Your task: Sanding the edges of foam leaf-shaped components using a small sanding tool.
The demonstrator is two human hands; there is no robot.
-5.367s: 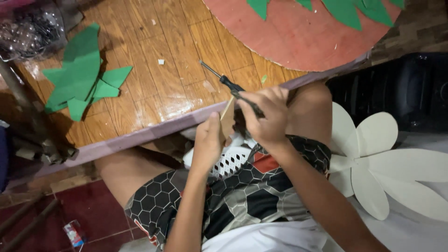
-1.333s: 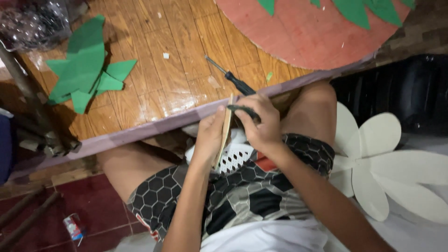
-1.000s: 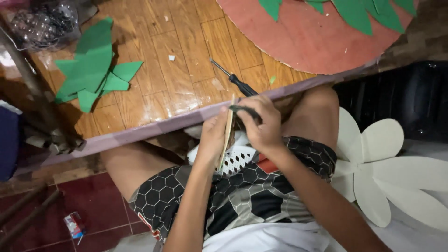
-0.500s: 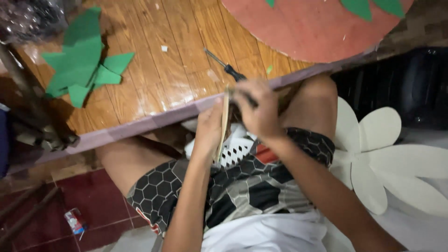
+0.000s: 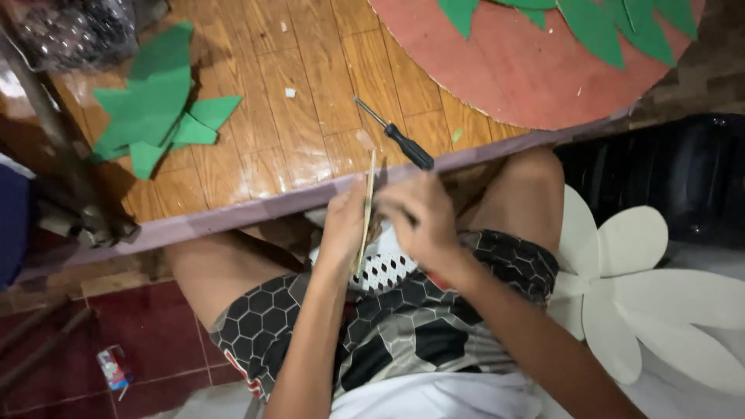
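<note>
I sit at the edge of a wooden table (image 5: 256, 155). My left hand (image 5: 344, 226) grips a thin tan cardboard piece (image 5: 367, 203), held upright and seen edge-on over my lap. My right hand (image 5: 423, 221) is blurred and pressed against the right face of the cardboard. Its fingers are closed around a small dark tool that only peeks out between them. A black-handled screwdriver (image 5: 397, 136) lies on the table just beyond both hands, untouched. Under the hands, a white perforated basket (image 5: 388, 268) rests on my lap.
Green paper leaf cutouts (image 5: 155, 109) lie on the table's left. A big red cardboard disc (image 5: 520, 70) with green leaves sits at the far right. A white flower-shaped cutout (image 5: 644, 287) lies by my right leg, near a black object (image 5: 675, 171). A small packet (image 5: 114, 366) lies on the red tiles.
The right hand has slid a little down and right along the cardboard and is now blurred. The left hand keeps its grip. The screwdriver has stayed on the table.
</note>
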